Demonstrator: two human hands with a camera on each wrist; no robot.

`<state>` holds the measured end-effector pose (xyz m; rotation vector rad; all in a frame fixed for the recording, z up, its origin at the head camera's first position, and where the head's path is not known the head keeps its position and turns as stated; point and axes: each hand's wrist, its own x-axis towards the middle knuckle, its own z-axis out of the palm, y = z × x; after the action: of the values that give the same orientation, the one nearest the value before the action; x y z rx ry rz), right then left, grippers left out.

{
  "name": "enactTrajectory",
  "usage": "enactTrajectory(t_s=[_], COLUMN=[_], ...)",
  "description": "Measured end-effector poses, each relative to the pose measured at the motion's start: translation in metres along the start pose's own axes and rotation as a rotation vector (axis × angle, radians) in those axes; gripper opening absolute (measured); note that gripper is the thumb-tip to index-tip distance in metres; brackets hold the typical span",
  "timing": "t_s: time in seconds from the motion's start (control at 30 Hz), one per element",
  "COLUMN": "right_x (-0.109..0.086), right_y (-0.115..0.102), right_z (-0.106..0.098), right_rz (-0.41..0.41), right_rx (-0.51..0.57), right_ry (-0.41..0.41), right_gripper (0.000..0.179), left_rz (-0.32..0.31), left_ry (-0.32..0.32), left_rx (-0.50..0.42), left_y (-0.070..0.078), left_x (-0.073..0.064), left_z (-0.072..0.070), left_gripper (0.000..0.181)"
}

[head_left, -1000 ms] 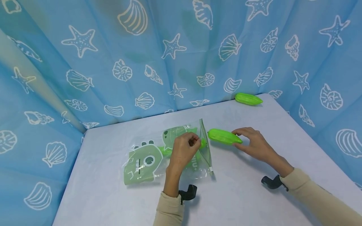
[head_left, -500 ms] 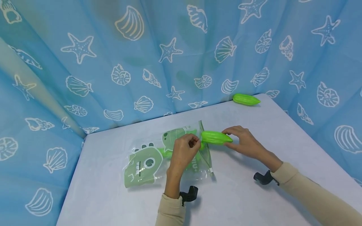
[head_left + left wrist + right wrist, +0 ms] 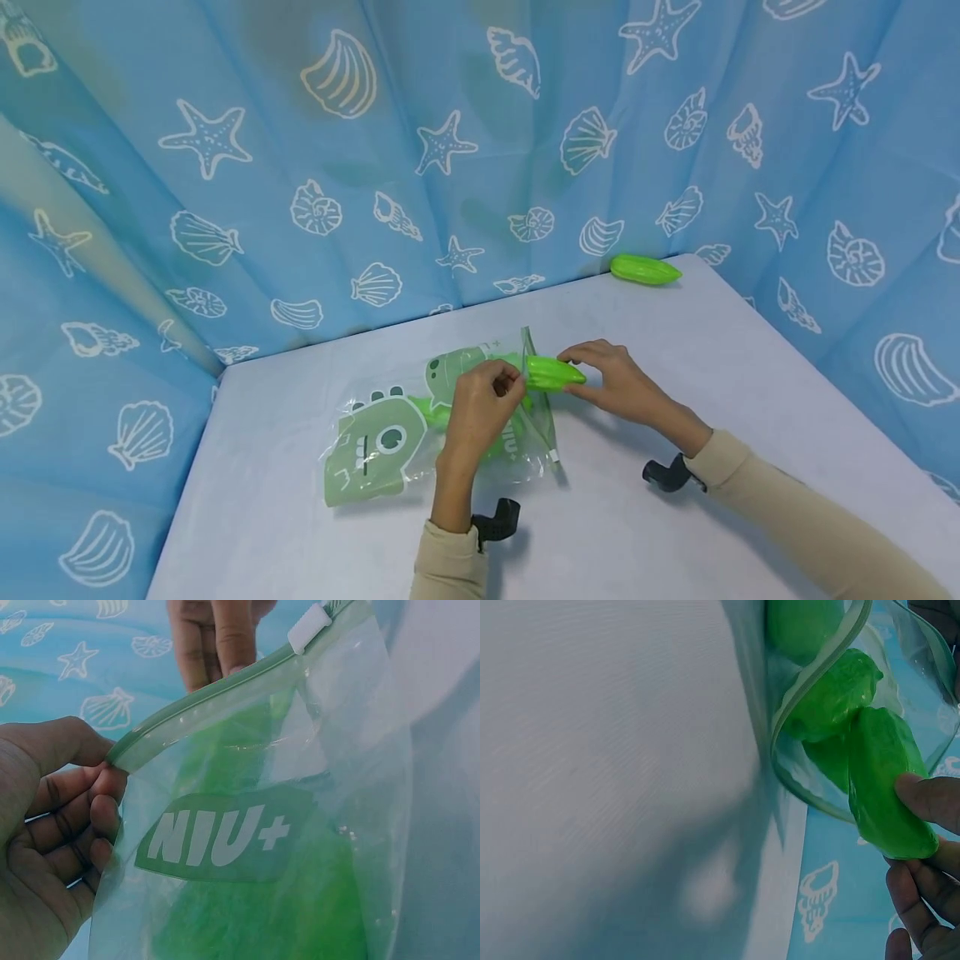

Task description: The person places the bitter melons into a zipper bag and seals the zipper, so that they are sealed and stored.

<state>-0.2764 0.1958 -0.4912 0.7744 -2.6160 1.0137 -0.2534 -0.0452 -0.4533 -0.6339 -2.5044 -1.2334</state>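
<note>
A clear zip bag (image 3: pixel 378 446) with green dinosaur prints lies on the white table, its mouth facing right. My left hand (image 3: pixel 480 404) pinches the rim of that mouth between thumb and fingers, as the left wrist view shows. From the other side, my right hand (image 3: pixel 615 383) grips one end of a bright green ribbed toy vegetable (image 3: pixel 551 373) with thumb and fingertips. Its far end is inside the open mouth. In the right wrist view, other green toy vegetables (image 3: pixel 836 697) sit within the bag. The white zip slider (image 3: pixel 309 630) stands at one end of the zip.
Another green ribbed toy vegetable (image 3: pixel 645 269) lies at the table's back right corner. Blue curtains (image 3: pixel 337 167) with white shell and starfish prints hang behind and beside the white table (image 3: pixel 255 433). A black mount (image 3: pixel 497 521) sits on each wrist.
My right hand has moved left, carrying the toy vegetable from beside the bag partway into its mouth. My left hand keeps pinching the bag's rim. The view has shifted slightly.
</note>
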Motion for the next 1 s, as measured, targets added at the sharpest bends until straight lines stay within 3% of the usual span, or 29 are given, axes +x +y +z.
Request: enactTrajectory(t_s=[0.67,1.0], right_x=[0.026,0.029], right_y=[-0.015,-0.025], right_z=[0.032,0.046], right_rz=[0.008,0.103], right_rx=[0.066,0.132], right_ry=[0.028,0.022], right_gripper=[0.043,0.045], left_rz=[0.0,0.019], left_ry=[-0.011,0.0], left_rx=[-0.002,-0.007], left_y=[-0.003,-0.004], left_x=[0.0,0.001], left_z=[-0.001,-0.001], left_gripper=[0.005,0.006])
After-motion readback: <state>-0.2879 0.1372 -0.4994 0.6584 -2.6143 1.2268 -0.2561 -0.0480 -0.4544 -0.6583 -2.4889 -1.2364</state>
